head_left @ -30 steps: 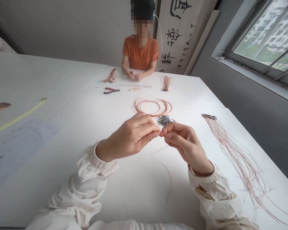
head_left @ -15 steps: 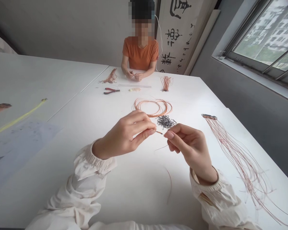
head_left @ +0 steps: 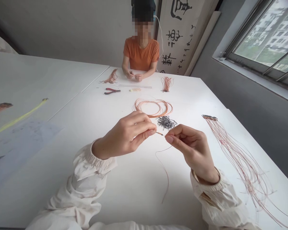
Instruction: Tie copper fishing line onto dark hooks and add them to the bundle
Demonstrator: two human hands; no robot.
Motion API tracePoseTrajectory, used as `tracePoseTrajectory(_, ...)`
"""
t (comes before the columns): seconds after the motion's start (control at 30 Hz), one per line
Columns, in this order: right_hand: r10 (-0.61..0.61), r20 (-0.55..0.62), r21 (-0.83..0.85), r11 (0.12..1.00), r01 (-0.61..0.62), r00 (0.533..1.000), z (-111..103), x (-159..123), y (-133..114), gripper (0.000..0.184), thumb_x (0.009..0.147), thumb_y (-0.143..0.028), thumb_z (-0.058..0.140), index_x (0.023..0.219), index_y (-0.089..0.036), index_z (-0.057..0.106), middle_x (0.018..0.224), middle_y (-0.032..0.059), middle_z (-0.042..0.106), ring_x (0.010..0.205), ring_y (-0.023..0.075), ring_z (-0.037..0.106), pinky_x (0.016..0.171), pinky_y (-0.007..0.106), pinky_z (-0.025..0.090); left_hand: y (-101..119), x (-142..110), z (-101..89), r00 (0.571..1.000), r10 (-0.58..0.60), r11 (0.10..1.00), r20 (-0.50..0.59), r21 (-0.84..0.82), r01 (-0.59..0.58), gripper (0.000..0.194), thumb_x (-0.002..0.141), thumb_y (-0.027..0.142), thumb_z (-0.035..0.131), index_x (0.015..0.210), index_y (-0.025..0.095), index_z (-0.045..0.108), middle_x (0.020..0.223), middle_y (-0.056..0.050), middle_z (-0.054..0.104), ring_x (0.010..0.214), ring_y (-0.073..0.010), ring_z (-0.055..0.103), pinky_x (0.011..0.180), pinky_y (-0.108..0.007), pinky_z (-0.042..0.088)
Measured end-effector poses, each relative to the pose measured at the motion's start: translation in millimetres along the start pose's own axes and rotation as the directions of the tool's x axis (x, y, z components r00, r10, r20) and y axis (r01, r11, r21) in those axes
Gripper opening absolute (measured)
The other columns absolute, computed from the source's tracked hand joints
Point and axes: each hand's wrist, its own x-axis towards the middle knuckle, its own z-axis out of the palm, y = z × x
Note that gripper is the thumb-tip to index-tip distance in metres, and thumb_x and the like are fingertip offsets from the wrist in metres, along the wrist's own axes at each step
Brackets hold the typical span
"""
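My left hand (head_left: 128, 134) pinches one end of a thin copper-coloured thread (head_left: 165, 171) between thumb and forefinger. My right hand (head_left: 189, 145) pinches the same thread a little to the right, so a short taut piece with a small dark bit on it spans the fingertips. The loose tail of the thread curves down over the white table (head_left: 124, 188) toward me. Just beyond my fingers lies a pile of small dark metal hooks (head_left: 166, 122), and behind it a coil of copper thread (head_left: 153, 107).
A fan of long finished threads (head_left: 240, 159) lies at the right edge. Across the table a person in an orange shirt (head_left: 141, 56) works with both hands; red-handled pliers (head_left: 112, 91), a clear ruler (head_left: 134, 86) and thread bundles (head_left: 166, 83) lie near them.
My hands, fingertips touching a second ago, have drawn slightly apart, exposing a short stretch of thread between them. The thread's tail has swung lower on the table.
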Motion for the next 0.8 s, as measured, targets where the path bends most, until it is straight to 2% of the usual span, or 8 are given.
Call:
tracePoseTrajectory(0.13, 0.029, 0.055, 0.027, 0.999, -0.031, 0.998, -6, 3, 0, 0.013, 0.088, -0.027, 0.068, 0.078, -0.019, 0.066, 0.061, -0.0024, 0.05, 0.055, 0.0096, 0.04, 0.049, 0.026, 0.03, 1, -1, -0.9, 1.0, -0.007, 1.0, 0.004, -0.013, 0.007, 0.009, 0.092, 0.013, 0.057, 0.092, 0.016, 0.065, 0.084, -0.006, 0.062, 0.08, -0.0165, 0.054, 0.076, -0.031, 0.047)
tracePoseTrajectory(0.23, 0.04, 0.128, -0.11, 0.994, -0.026, 0.991, -14, 7, -1, 0.012, 0.088, -0.029, 0.067, 0.08, -0.019, 0.067, 0.067, -0.0001, 0.06, 0.057, 0.0111, 0.047, 0.051, 0.027, 0.035, 0, -1, -1.0, 0.999, -0.044, 0.999, 0.015, -0.013, 0.044, 0.01, 0.093, 0.014, 0.056, 0.091, 0.015, 0.065, 0.083, -0.006, 0.062, 0.08, -0.0161, 0.054, 0.075, -0.03, 0.046)
tracePoseTrajectory(0.37, -0.119, 0.023, -0.368, 0.922, 0.118, 0.993, -13, 11, 0, 0.011, 0.085, -0.028, 0.07, 0.093, -0.021, 0.07, 0.093, 0.0034, 0.068, 0.064, 0.0123, 0.051, 0.062, 0.031, 0.043, -2, -1, -0.5, 0.996, -0.086, 0.996, 0.037, 0.025, 0.085, 0.012, 0.094, 0.016, 0.054, 0.091, 0.015, 0.066, 0.084, -0.006, 0.062, 0.081, -0.0169, 0.054, 0.076, -0.031, 0.046)
tracePoseTrajectory(0.47, -0.202, 0.012, -0.413, 0.891, 0.189, 0.979, -3, 11, 4, 0.007, 0.087, -0.024, 0.066, 0.092, -0.022, 0.07, 0.086, 0.0018, 0.067, 0.064, 0.0132, 0.05, 0.062, 0.03, 0.043, -4, 0, 2.4, 0.993, -0.083, 0.996, 0.078, 0.023, 0.081, 0.014, 0.094, 0.017, 0.053, 0.091, 0.016, 0.067, 0.083, -0.006, 0.061, 0.083, -0.0176, 0.054, 0.077, -0.032, 0.047)
tracePoseTrajectory(0.57, -0.238, -0.031, -0.38, 0.901, 0.208, 0.971, 7, 9, 7, 0.008, 0.088, -0.019, 0.063, 0.085, -0.022, 0.07, 0.078, 0.0009, 0.066, 0.064, 0.0138, 0.05, 0.06, 0.03, 0.042, -2, 2, 12.6, 0.995, -0.087, 0.994, -0.048, -0.066, 0.084, 0.012, 0.092, 0.016, 0.058, 0.099, 0.017, 0.067, 0.086, -0.006, 0.064, 0.084, -0.0173, 0.056, 0.08, -0.033, 0.048)
tracePoseTrajectory(0.67, -0.236, -0.192, -0.288, 0.942, 0.175, 0.953, 11, 7, 8, 0.006, 0.087, -0.021, 0.066, 0.084, -0.022, 0.07, 0.079, 0.0017, 0.067, 0.067, 0.0154, 0.051, 0.063, 0.032, 0.042, 4, 5, 36.6, 0.932, -0.277, 0.915, -0.232, -0.361, 0.182, 0.048, 0.087, 0.02, 0.067, 0.132, 0.02, 0.052, 0.108, -0.008, 0.065, 0.073, -0.0125, 0.059, 0.073, -0.03, 0.053)
tracePoseTrajectory(0.73, -0.224, -0.312, -0.195, 0.966, 0.168, 0.923, 8, 5, 8, 0.004, 0.086, -0.024, 0.068, 0.084, -0.023, 0.071, 0.081, 0.0023, 0.067, 0.075, 0.0177, 0.056, 0.07, 0.034, 0.044, 12, 5, 60.7, 0.908, -0.415, 0.742, -0.048, -0.596, 0.308, 0.054, 0.087, 0.026, 0.067, 0.137, 0.02, 0.046, 0.119, -0.011, 0.062, 0.066, -0.0097, 0.06, 0.064, -0.026, 0.054)
tracePoseTrajectory(0.8, -0.217, -0.415, -0.083, 0.976, 0.201, 0.884, -3, 3, 7, 0.003, 0.085, -0.026, 0.07, 0.083, -0.024, 0.071, 0.081, 0.002, 0.066, 0.08, 0.0186, 0.059, 0.077, 0.036, 0.046, 23, 4, 88.3, 0.889, -0.379, 0.516, 0.256, -0.739, 0.433, 0.032, 0.093, 0.033, 0.059, 0.119, 0.013, 0.06, 0.095, -0.009, 0.068, 0.063, -0.0108, 0.061, 0.062, -0.025, 0.055)
